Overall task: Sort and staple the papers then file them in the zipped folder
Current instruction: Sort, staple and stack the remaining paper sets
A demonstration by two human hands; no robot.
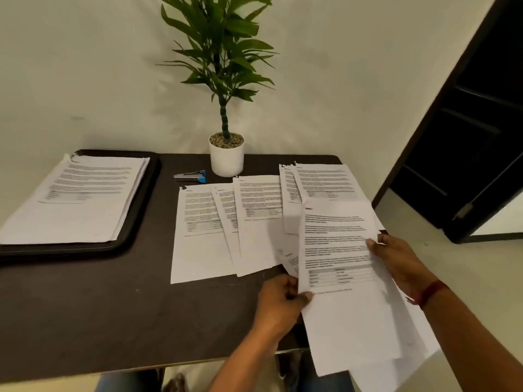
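In the head view, the left hand (pixel 278 299) is pinching the left edge of a sheaf of papers (pixel 348 292), with the thumb lying on the top sheet. The right hand (pixel 396 261) is gripping the right edge of the same sheaf, thumb on top, and a red thread (pixel 433 292) is sitting around its wrist. The sheaf is hanging partly over the near edge of the dark surface (pixel 99 306). Just beyond the left hand, several sorted papers (pixel 203 222) are lying fanned and overlapping. Farther beyond them, a stapler (pixel 191 176) is resting beside a white plant pot (pixel 226 159). Well to the left of both hands, a black folder (pixel 148 190) is lying, probably open, and is carrying a stack of papers (pixel 76 199). The print is too blurred for reading.
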